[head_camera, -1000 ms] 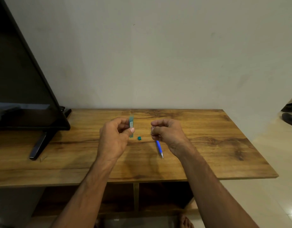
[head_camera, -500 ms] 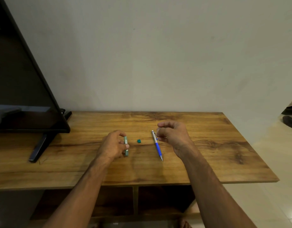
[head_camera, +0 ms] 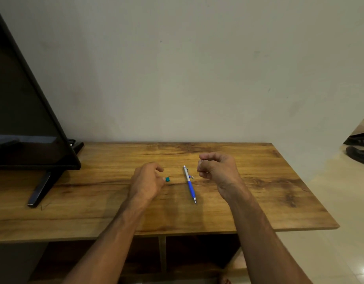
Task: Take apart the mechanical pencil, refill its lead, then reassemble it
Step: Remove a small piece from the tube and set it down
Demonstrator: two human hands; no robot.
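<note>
- The right hand (head_camera: 218,170) hovers over the wooden table (head_camera: 279,201) with its fingers curled, and the fingertips pinch a thin pencil lead (head_camera: 198,171) that is barely visible.
- The left hand (head_camera: 147,181) sits low over the table. Its fingers are loosely curled, thumb and forefinger apart, gripping nothing visible.
- A small teal cap (head_camera: 167,179) lies just beside the left thumb tip.
- The blue-and-white mechanical pencil (head_camera: 189,184) lies flat between the hands, mid-table, with its metal tip toward the front edge and its white end toward the back edge.
- A black television (head_camera: 29,128) stands at the table's left end.
</note>
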